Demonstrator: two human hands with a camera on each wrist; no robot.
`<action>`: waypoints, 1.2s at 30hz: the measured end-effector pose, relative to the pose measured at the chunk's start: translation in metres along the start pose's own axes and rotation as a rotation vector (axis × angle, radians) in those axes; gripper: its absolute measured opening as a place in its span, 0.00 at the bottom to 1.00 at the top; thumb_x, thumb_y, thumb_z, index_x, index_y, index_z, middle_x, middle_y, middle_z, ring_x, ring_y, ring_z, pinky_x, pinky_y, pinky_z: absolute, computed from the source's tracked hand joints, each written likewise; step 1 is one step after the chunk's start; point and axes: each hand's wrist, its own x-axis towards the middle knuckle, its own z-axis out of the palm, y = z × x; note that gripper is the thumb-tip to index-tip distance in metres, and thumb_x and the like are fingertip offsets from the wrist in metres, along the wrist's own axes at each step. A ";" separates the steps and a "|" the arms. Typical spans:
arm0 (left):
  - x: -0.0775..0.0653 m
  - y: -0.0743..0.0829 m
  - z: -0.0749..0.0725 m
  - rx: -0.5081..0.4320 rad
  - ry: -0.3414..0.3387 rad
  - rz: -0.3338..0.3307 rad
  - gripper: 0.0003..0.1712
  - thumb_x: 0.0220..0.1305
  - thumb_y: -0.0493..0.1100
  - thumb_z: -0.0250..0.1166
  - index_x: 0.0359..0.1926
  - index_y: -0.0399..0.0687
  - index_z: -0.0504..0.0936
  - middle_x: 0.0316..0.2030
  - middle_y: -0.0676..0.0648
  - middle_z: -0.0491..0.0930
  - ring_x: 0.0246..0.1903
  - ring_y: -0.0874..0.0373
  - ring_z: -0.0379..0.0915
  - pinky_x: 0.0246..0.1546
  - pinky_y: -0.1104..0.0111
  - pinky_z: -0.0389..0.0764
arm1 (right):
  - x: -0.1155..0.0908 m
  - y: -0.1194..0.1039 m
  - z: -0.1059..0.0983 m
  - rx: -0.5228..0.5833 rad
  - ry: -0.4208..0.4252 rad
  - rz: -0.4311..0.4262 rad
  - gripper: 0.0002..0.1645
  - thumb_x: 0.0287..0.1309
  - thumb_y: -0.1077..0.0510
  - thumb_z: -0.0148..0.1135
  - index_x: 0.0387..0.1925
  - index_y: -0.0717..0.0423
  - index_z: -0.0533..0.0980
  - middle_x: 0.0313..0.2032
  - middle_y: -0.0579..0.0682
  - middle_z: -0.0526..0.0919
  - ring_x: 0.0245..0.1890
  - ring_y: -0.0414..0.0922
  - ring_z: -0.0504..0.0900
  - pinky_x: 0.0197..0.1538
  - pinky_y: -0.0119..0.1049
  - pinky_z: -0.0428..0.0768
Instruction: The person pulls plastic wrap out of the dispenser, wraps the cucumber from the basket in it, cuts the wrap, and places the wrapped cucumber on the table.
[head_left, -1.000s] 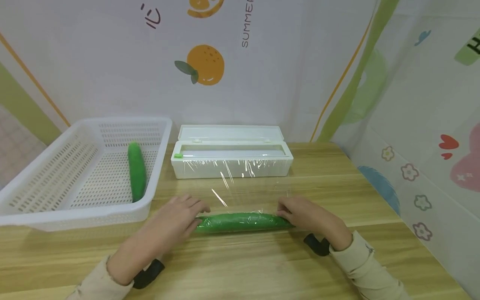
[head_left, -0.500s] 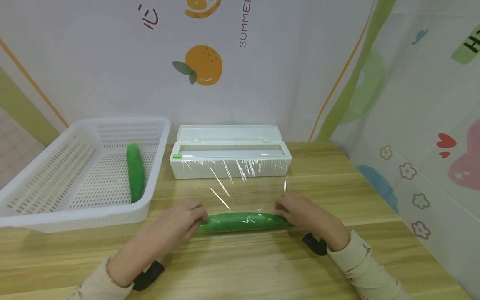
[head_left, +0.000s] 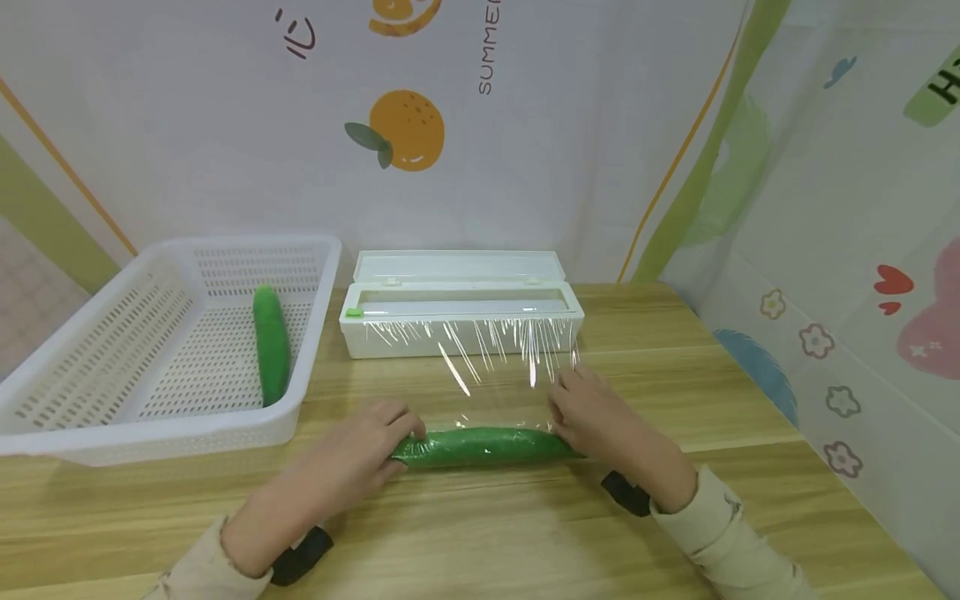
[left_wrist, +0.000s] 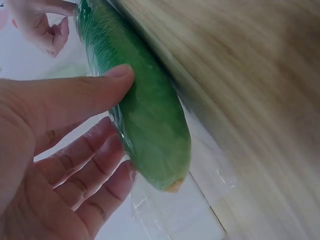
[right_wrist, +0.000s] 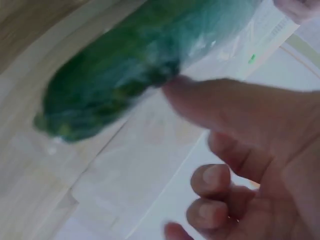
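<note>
A green cucumber (head_left: 483,447) lies crosswise on the wooden table, covered in clear plastic wrap (head_left: 498,396). The wrap stretches back from it to an opened white cling film box (head_left: 461,337). My left hand (head_left: 367,446) holds the cucumber's left end; in the left wrist view its thumb (left_wrist: 102,90) lies on the near side, other fingers behind the film. At the right end is my right hand (head_left: 600,417). The right wrist view shows its thumb tip (right_wrist: 182,95) against the wrapped cucumber (right_wrist: 115,75), with several fingers curled beyond the film.
A white perforated basket (head_left: 172,433) stands on the left with a second cucumber (head_left: 272,346) inside. The film box has its lid (head_left: 459,265) raised and a green slider (head_left: 354,312) at its left end. Printed curtains (head_left: 510,167) hang behind the table.
My right hand has shifted slightly toward the box, and my left hand slightly right. More bright creases show in the film near the box. The cucumber stays in nearly the same place.
</note>
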 end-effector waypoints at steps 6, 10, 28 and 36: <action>-0.001 0.002 0.000 0.019 0.008 0.006 0.20 0.43 0.37 0.74 0.39 0.48 0.76 0.38 0.52 0.74 0.41 0.58 0.73 0.41 0.64 0.79 | -0.001 -0.008 -0.007 0.064 -0.120 0.031 0.03 0.51 0.65 0.62 0.26 0.56 0.76 0.26 0.46 0.80 0.29 0.42 0.78 0.35 0.35 0.76; -0.001 0.003 0.001 0.026 0.016 0.011 0.20 0.43 0.37 0.74 0.39 0.48 0.76 0.38 0.52 0.74 0.41 0.58 0.73 0.40 0.65 0.79 | -0.005 -0.011 -0.012 0.166 -0.231 0.035 0.06 0.51 0.68 0.58 0.32 0.62 0.78 0.32 0.50 0.80 0.33 0.43 0.78 0.36 0.35 0.79; 0.000 -0.004 0.001 -0.147 -0.026 -0.152 0.17 0.49 0.39 0.70 0.42 0.47 0.77 0.39 0.52 0.78 0.42 0.58 0.75 0.45 0.62 0.79 | -0.006 -0.007 -0.008 0.207 -0.243 0.006 0.09 0.52 0.60 0.66 0.35 0.61 0.79 0.30 0.46 0.68 0.29 0.39 0.66 0.32 0.30 0.70; 0.003 -0.008 0.000 -0.231 -0.060 -0.235 0.15 0.51 0.38 0.69 0.42 0.45 0.79 0.41 0.48 0.81 0.42 0.56 0.76 0.47 0.60 0.79 | -0.004 0.002 -0.005 0.330 -0.251 0.065 0.17 0.57 0.62 0.61 0.47 0.64 0.71 0.34 0.48 0.74 0.35 0.41 0.72 0.39 0.36 0.75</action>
